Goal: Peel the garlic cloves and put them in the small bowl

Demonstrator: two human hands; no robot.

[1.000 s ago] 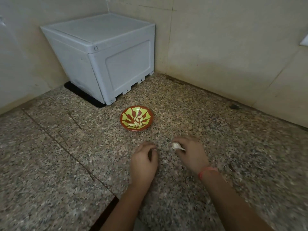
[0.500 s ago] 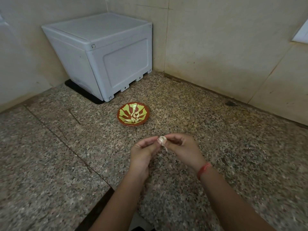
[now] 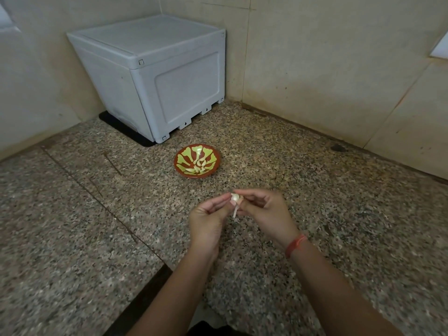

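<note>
Garlic clove [image 3: 235, 198] is what I have mid-view, held up off the speckled granite surface [image 3: 72, 238] between both hands. The left hand [image 3: 209, 220] meets it from nine o'clock, thumb and forefinger pinched on the clove, and I cannot see its other fingers. The right hand [image 3: 264, 214] meets it from three o'clock, its fingertips also nipping the clove and the remaining fingers bent inward. A strip of papery skin [image 3: 234, 212] dangles from the clove toward six o'clock. I see a red thread band [image 3: 294, 244] on the right wrist. The small bowl [image 3: 213, 155] rests on the granite at eleven o'clock from the hands, apart from them, with several peeled cloves [image 3: 200, 163] inside. Farther toward eleven o'clock, a grey plastic box [image 3: 169, 76] stands in the corner of the walls.
</note>
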